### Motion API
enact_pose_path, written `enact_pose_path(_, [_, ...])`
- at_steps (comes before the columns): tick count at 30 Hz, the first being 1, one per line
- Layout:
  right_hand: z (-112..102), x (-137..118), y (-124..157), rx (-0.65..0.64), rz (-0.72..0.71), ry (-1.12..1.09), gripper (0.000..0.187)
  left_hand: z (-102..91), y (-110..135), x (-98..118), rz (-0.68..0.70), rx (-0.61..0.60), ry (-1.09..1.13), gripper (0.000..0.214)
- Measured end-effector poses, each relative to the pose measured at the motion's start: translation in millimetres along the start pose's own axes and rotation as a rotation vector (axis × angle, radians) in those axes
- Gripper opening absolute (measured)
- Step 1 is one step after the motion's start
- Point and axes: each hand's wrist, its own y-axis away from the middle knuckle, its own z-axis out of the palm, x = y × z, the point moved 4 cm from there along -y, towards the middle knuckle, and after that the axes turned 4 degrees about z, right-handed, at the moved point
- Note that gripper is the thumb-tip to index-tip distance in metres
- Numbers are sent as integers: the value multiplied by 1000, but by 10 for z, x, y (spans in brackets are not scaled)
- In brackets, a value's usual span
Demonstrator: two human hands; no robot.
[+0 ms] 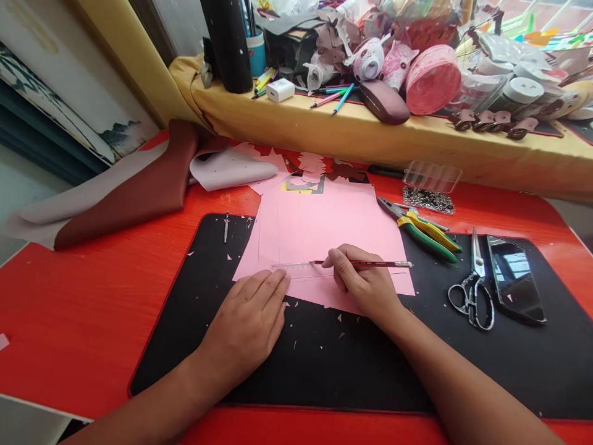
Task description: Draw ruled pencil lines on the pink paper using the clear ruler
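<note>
Pink paper sheets (333,216) lie partly over a black mat (315,364), with thin ruled lines showing on the top one. A clear ruler (296,266) rests across the paper. My left hand (252,312) lies flat, fingers stretched out, its fingertips pressing on the paper and the ruler's near edge. In my right hand (359,278) is a dark red pencil (386,264), held nearly level. Its tip points left and meets the paper by the ruler's edge; I cannot tell whether it is marking.
On the right lie pliers (428,235), scissors (475,290) and a phone (516,278). A small parts box (428,199) sits behind them. Brown leather-like material (139,191) is folded at the left. A cluttered ledge (301,123) runs along the back. Paper scraps dot the mat.
</note>
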Motion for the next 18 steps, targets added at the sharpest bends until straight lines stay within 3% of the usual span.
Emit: enact_pose_path(18, [-23, -3, -5, 26, 14, -6, 54, -4, -11, -8, 10, -4, 25, 40])
